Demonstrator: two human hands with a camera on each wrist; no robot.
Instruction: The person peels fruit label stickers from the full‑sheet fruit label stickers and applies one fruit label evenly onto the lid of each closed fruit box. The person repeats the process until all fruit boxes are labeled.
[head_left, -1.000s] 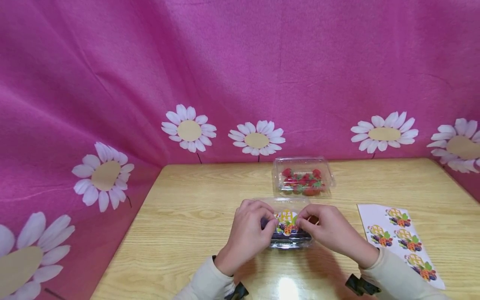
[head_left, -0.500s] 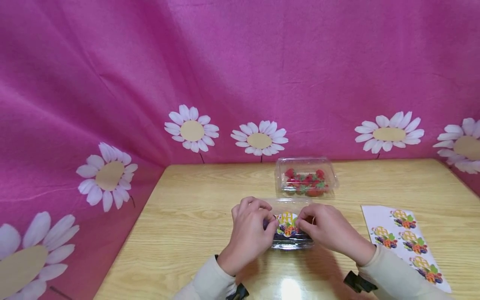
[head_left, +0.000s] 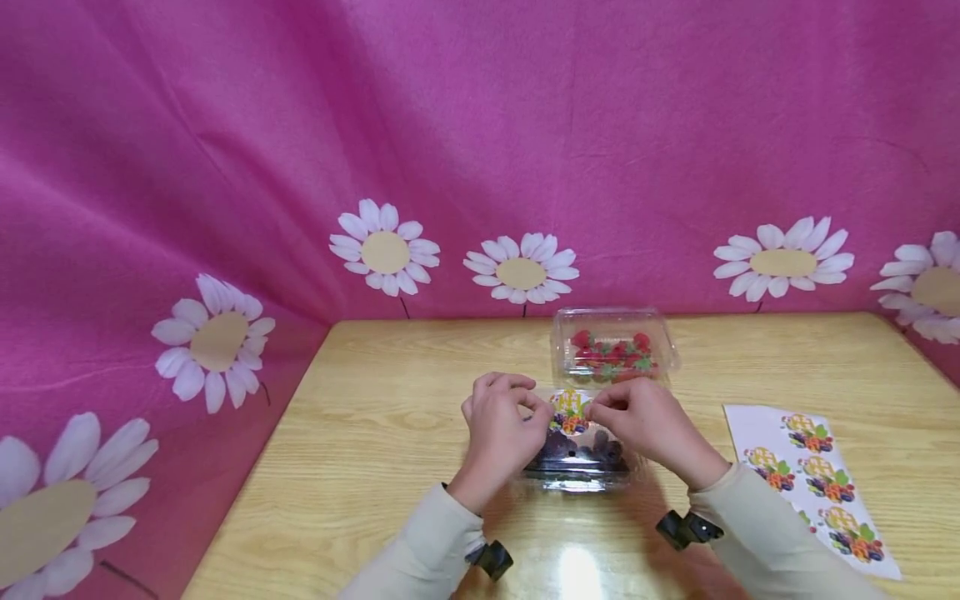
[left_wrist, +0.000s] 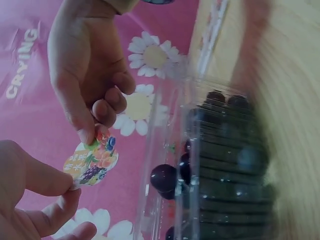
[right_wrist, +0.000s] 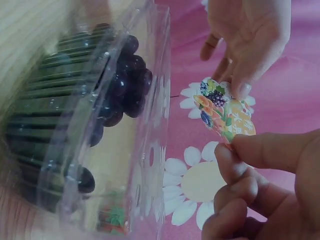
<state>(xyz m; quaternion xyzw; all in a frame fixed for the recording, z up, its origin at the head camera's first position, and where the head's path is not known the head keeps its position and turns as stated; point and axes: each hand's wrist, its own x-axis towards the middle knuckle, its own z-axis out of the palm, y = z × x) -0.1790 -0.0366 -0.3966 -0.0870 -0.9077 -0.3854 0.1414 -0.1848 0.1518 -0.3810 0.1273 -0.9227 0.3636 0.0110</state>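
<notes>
A round fruit sticker (head_left: 570, 412) with orange and white lettering is held above a clear plastic box (head_left: 577, 482) of dark grapes (head_left: 573, 448). My left hand (head_left: 502, 429) pinches its left edge between thumb and forefinger. Its right edge is pinched by my right hand (head_left: 647, 423). In the left wrist view the sticker (left_wrist: 95, 159) hangs apart from the box lid, slightly bent. The right wrist view shows the grapes (right_wrist: 125, 82) under the transparent lid (right_wrist: 157, 125), with the sticker (right_wrist: 222, 110) beyond it.
Behind the grape box stands another clear box (head_left: 562, 350) holding strawberries (head_left: 615, 354). A white sheet (head_left: 750, 425) of similar stickers lies on the wooden table (head_left: 390, 417) at the right. A pink cloth (head_left: 480, 150) with daisies hangs behind the table.
Both hands have risen and moved away from me a little with the sticker, uncovering more of the grapes in the box. The boxes have stayed in place.
</notes>
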